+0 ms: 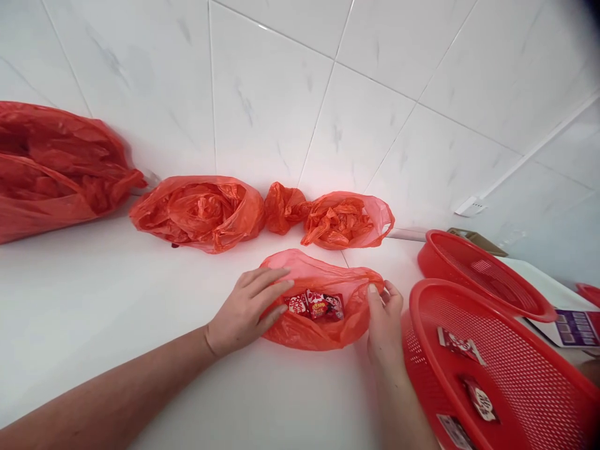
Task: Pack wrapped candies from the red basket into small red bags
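A thin red plastic bag (300, 337) lies with its mouth spread on the white surface in front of me. Inside it are several small red candy packets (323, 306) with white print. My left hand (250, 306) reaches over the bag's left edge, fingers stretched out and apart against the plastic. At the opposite edge, my right hand (384, 312) pinches the rim between thumb and fingers. Beside my right wrist stands a red perforated basket (529, 350) holding a few similar packets (480, 398).
Along the tiled wall (272, 81) sit more red bags: a large one (56, 175) at far left, a bunched one (201, 212), a small knotted one (284, 206) and another open one (349, 222). A second red basket (487, 275) stands behind the first.
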`<state>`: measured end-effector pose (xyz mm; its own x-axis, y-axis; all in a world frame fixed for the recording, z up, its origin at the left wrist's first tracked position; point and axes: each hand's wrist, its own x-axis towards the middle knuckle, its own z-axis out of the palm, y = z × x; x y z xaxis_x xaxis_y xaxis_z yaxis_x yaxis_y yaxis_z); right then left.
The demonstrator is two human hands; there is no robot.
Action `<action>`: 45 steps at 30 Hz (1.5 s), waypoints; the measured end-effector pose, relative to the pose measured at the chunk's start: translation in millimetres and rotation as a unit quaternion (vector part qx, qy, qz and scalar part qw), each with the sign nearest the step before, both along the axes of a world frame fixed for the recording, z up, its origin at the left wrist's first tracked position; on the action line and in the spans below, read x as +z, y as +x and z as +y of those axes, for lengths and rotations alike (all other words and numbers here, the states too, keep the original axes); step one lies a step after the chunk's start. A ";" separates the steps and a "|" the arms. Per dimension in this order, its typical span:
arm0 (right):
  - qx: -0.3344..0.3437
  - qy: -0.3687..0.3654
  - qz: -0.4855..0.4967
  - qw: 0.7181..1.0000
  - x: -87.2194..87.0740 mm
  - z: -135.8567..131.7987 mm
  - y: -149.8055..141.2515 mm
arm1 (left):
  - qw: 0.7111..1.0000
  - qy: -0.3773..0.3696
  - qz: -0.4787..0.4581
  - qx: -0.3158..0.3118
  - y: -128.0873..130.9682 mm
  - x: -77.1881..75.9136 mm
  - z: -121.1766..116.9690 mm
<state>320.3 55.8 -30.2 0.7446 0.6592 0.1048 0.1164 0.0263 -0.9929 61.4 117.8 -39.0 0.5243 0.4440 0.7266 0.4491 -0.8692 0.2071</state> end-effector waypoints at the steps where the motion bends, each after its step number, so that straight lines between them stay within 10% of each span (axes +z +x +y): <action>1: -0.001 -0.019 0.014 1.000 -1.3 0.2 1.0 | 0.999 -0.023 0.042 -0.012 1.7 -1.6 -0.6; 8: 0.171 -0.040 0.141 0.974 -0.8 -0.2 8.7 | 0.978 -0.158 0.119 0.068 5.5 -14.7 4.0; 17: 0.220 0.056 0.228 0.947 7.2 -3.5 13.8 | 0.962 -0.248 0.087 0.074 7.6 -12.2 6.5; 28: 0.288 0.147 0.224 0.919 20.6 -13.5 4.2 | 0.945 -0.306 0.094 -0.066 -20.4 0.1 26.1; 38: 0.241 0.144 0.257 0.925 10.6 -8.1 12.0 | 0.897 -0.424 -0.110 -0.048 -19.9 1.3 29.4; 45: 0.259 0.177 0.201 0.928 20.5 -10.5 0.7 | 0.836 -0.447 -0.319 -0.011 -16.7 37.4 26.1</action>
<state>321.0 45.3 -9.8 0.3633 0.9169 0.1654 -0.3817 0.3084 -0.8713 44.7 143.9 -1.6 0.1726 0.9542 0.2444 -0.0139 -0.2458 0.9692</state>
